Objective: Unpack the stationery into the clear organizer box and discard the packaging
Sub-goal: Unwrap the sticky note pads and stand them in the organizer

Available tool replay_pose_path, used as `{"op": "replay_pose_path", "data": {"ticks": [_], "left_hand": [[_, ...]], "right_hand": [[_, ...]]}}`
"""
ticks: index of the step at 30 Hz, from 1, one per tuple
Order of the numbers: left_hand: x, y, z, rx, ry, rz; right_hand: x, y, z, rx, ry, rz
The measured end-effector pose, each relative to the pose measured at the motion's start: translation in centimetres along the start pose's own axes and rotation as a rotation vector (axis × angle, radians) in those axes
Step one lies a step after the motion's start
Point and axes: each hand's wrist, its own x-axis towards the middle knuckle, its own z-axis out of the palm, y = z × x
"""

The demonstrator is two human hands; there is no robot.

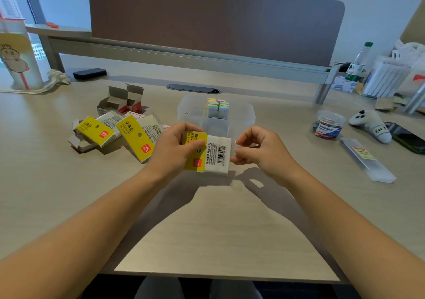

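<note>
On the desk [230, 218] we see a water bottle [358, 63], a game controller [368, 124] and a black phone [408, 140].

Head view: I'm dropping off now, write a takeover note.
Left hand grips the yellow-and-white index-note pack above the desk; right hand pinches its clear wrapper edge.
Clear organizer box behind holds pastel sticky notes.
Done: two brown cartons emptied.
Left: unwrap this pack, two yellow sticky-note packs, discard packaging.

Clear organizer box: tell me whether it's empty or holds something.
Not empty. The clear organizer box holds pastel sticky notes standing in a middle compartment.
</note>
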Motion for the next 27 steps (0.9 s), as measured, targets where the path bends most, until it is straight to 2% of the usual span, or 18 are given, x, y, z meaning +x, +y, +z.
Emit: {"op": "replay_pose_path", "data": {"ticks": [9,13,18,23,27], "left_hand": [[0.2,0.2,-0.6,-0.196,0.008,-0.111],[0.0,0.5,-0.6,-0.29,0.012,-0.135],[-0.4,0.5,-0.4,-0.276,-0.028,-0.117],[-0.3,0.7,-0.7,-0.227,-0.018,-0.086],[0.0,1.0,-1.0,-0.215,-0.017,-0.082]], "right_hand": [[-0.4,-0.6,-0.3,-0.213,0.095,-0.125],[-0.7,-0.9,-0.2,-0.131,0.021,-0.053],[-0.4,-0.9,0.7,0.004,-0.083,0.071],[0.1,-1.2,0.7,0.106,-0.092,0.11],[0.3,-1.8,0.1,0.097,-0.084,0.11]]}}
